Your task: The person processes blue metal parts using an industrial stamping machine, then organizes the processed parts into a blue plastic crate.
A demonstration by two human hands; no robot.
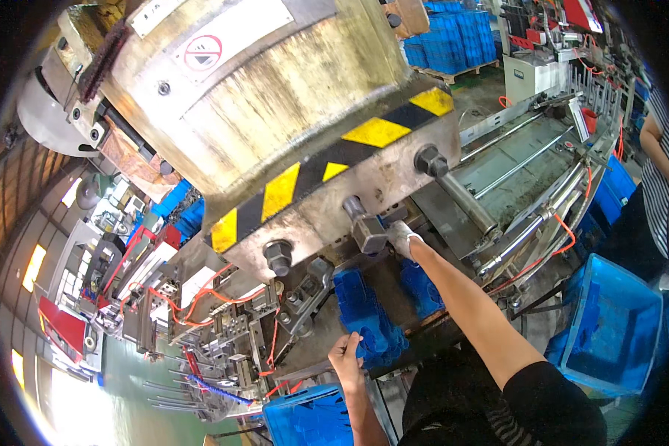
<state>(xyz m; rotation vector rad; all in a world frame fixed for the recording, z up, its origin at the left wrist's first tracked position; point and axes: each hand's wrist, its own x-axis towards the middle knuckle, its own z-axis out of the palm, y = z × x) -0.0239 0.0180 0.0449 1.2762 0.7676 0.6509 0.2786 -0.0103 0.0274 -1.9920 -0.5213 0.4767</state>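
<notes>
My left hand [346, 355] is bare, its thumb and fingers drawn together in a pinch at the near edge of a blue piece pile [366, 308]. What sits between the fingertips, if anything, is too small to make out. In a white glove, my right hand [401, 238] reaches in below the press head [297, 141], beside a large hanging hex bolt [368, 232]. Its fingers are partly hidden there. More blue pieces [421, 288] lie under my right forearm on the press bed.
Blue bins stand at the right [609, 327] and at the lower left [308, 416]. Left of the bed are metal fixtures [301, 301] with orange air hoses. A conveyor-like frame with rods [513, 171] extends to the right. A person in stripes [658, 163] stands at far right.
</notes>
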